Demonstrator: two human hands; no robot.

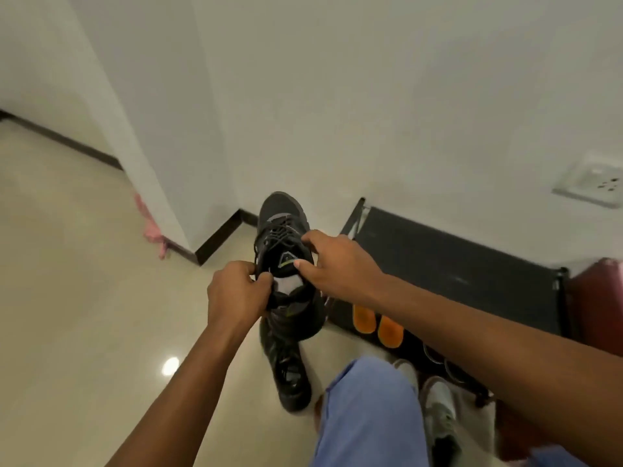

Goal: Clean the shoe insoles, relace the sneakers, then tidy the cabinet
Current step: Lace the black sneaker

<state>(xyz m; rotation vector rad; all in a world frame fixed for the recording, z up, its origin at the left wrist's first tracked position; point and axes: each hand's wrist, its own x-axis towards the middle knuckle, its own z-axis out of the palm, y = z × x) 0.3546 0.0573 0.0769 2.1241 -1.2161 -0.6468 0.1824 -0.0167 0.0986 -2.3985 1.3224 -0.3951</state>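
The left hand [236, 291] has its grip clamped on the near left edge of a black sneaker [283, 237] held in the air. The right hand [332, 261] grips its right side by the laces. Below, another sneaker [290, 375] lies on the floor [84, 264].

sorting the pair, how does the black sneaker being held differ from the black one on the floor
The held sneaker is lifted off the floor, gripped at its collar by the left hand and right hand; the floor sneaker lies untouched on the tiles.
The held sneaker's toe points away from the person; the floor sneaker's toe points toward them.
Both are black, and both have laces.
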